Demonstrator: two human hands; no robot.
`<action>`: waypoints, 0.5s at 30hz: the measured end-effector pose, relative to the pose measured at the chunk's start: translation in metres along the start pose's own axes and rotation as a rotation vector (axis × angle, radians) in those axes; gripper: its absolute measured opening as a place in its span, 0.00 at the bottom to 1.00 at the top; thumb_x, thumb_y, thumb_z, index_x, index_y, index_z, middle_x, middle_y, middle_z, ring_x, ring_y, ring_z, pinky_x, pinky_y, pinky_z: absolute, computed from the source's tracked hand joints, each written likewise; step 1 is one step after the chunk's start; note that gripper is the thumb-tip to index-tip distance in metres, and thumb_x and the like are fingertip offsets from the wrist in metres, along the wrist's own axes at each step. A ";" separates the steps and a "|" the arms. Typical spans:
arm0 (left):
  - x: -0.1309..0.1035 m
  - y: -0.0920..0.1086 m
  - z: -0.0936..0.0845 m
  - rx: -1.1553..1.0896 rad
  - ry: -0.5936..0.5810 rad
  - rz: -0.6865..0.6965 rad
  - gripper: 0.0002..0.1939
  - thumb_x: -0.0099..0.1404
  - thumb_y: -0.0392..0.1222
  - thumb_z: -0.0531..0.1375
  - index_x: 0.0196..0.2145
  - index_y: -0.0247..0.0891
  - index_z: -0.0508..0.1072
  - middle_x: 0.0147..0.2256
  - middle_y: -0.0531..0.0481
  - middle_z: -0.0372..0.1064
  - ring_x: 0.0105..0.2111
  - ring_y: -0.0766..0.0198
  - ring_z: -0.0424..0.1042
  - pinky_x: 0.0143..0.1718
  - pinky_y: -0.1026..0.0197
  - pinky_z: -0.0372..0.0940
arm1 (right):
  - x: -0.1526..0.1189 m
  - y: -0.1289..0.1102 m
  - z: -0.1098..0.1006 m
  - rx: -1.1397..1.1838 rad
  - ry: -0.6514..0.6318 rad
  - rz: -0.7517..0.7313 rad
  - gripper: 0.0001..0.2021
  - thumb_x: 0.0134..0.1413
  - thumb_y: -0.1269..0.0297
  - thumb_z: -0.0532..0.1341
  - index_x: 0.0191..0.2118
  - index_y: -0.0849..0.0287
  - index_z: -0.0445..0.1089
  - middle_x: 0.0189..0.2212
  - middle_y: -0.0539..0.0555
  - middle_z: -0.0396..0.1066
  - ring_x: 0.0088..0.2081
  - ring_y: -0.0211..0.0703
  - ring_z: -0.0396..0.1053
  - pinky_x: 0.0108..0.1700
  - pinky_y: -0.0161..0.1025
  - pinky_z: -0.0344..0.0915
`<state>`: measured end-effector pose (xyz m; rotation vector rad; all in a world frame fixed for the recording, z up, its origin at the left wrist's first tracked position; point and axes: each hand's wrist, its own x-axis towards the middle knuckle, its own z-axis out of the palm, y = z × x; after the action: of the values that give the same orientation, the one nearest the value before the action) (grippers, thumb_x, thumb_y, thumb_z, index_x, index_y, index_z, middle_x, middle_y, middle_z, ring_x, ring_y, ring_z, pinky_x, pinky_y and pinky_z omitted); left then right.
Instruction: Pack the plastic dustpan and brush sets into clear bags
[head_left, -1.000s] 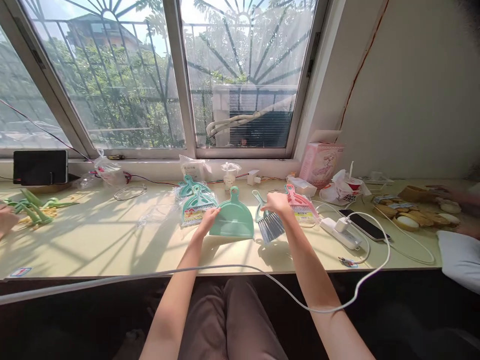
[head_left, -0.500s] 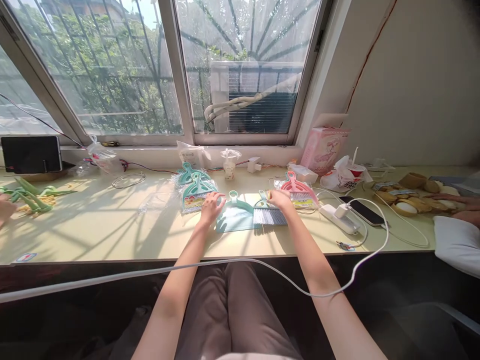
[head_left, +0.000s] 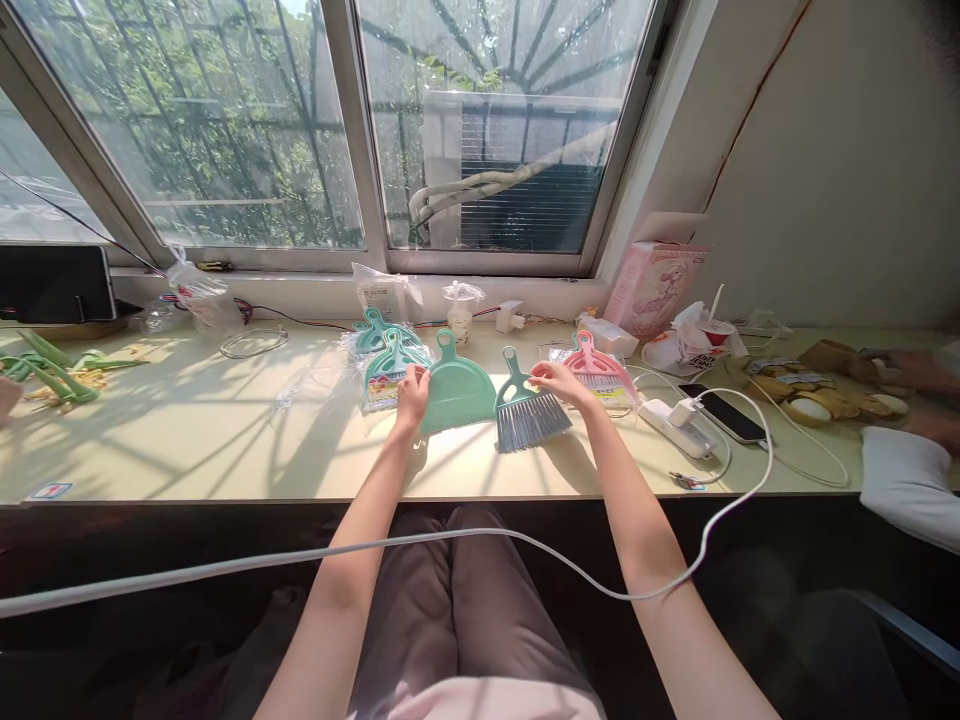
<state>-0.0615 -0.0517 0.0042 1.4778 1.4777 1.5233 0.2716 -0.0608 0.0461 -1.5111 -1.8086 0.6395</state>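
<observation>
A green dustpan [head_left: 459, 392] is raised off the table in front of me, its handle loop pointing toward the window. My left hand [head_left: 413, 396] grips its left edge. Beside it, my right hand [head_left: 561, 382] pinches the right side of a small green hand broom [head_left: 529, 415] with grey bristles. The broom hangs bristles down, close to the dustpan's right edge. Behind my left hand lie wrapped green dustpan sets [head_left: 394, 362]. A wrapped pink dustpan set [head_left: 596, 365] lies just past my right hand.
A white power strip [head_left: 679, 428], a phone [head_left: 724, 414] and looping white cables are on the right. Along the window stand a plastic cup [head_left: 462, 312] and a pink box [head_left: 654, 288]. Another person's sleeve [head_left: 904, 485] shows at far right; green stalks [head_left: 64, 370] lie far left.
Both the dustpan and the broom have come up off the table and tilted. My left hand has closed on the dustpan's edge. The view has shifted slightly.
</observation>
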 end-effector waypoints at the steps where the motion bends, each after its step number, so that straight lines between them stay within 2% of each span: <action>1: 0.001 0.001 0.000 -0.026 0.021 -0.027 0.14 0.70 0.57 0.63 0.42 0.45 0.74 0.38 0.43 0.76 0.51 0.43 0.76 0.60 0.43 0.67 | 0.001 -0.008 0.005 0.113 -0.008 -0.025 0.10 0.54 0.57 0.73 0.37 0.58 0.80 0.35 0.54 0.81 0.37 0.46 0.76 0.42 0.39 0.67; 4: 0.000 0.003 -0.001 -0.137 0.025 -0.044 0.18 0.69 0.56 0.65 0.49 0.42 0.73 0.41 0.42 0.78 0.53 0.44 0.77 0.60 0.44 0.67 | 0.007 -0.039 0.035 0.285 0.042 -0.094 0.15 0.50 0.51 0.77 0.34 0.56 0.78 0.31 0.53 0.79 0.34 0.46 0.74 0.40 0.40 0.67; 7: -0.001 0.005 -0.002 -0.261 -0.034 0.010 0.24 0.67 0.57 0.68 0.53 0.40 0.76 0.50 0.38 0.79 0.62 0.42 0.73 0.66 0.43 0.62 | 0.015 -0.070 0.077 0.237 0.170 -0.150 0.12 0.57 0.52 0.73 0.33 0.53 0.76 0.35 0.54 0.80 0.39 0.49 0.74 0.48 0.44 0.69; 9: 0.000 0.005 -0.003 -0.260 -0.091 0.049 0.23 0.64 0.57 0.70 0.50 0.40 0.79 0.53 0.38 0.79 0.64 0.40 0.71 0.68 0.42 0.61 | 0.019 -0.085 0.100 0.147 0.250 -0.183 0.07 0.62 0.57 0.69 0.35 0.52 0.74 0.39 0.56 0.80 0.47 0.53 0.74 0.54 0.47 0.68; 12: 0.002 0.004 -0.004 -0.220 -0.112 0.099 0.20 0.62 0.57 0.70 0.44 0.40 0.82 0.52 0.38 0.81 0.60 0.40 0.74 0.67 0.41 0.63 | 0.026 -0.094 0.121 0.023 0.364 -0.192 0.03 0.64 0.62 0.66 0.41 0.54 0.74 0.52 0.62 0.77 0.59 0.58 0.69 0.63 0.52 0.64; 14: 0.004 0.002 -0.004 -0.201 -0.088 0.141 0.21 0.63 0.59 0.69 0.44 0.39 0.83 0.51 0.37 0.81 0.57 0.40 0.76 0.65 0.42 0.65 | 0.030 -0.092 0.126 0.005 0.400 -0.178 0.09 0.62 0.62 0.67 0.47 0.56 0.75 0.60 0.65 0.74 0.63 0.62 0.67 0.65 0.55 0.62; 15: 0.004 0.001 -0.004 -0.186 -0.079 0.162 0.22 0.64 0.60 0.68 0.44 0.39 0.83 0.51 0.37 0.81 0.57 0.41 0.77 0.64 0.43 0.66 | 0.033 -0.089 0.126 0.032 0.377 -0.176 0.13 0.61 0.61 0.68 0.51 0.56 0.75 0.62 0.64 0.73 0.64 0.63 0.67 0.65 0.56 0.64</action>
<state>-0.0659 -0.0497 0.0076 1.5572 1.1611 1.6291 0.1156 -0.0397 0.0374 -1.3291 -1.6071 0.2736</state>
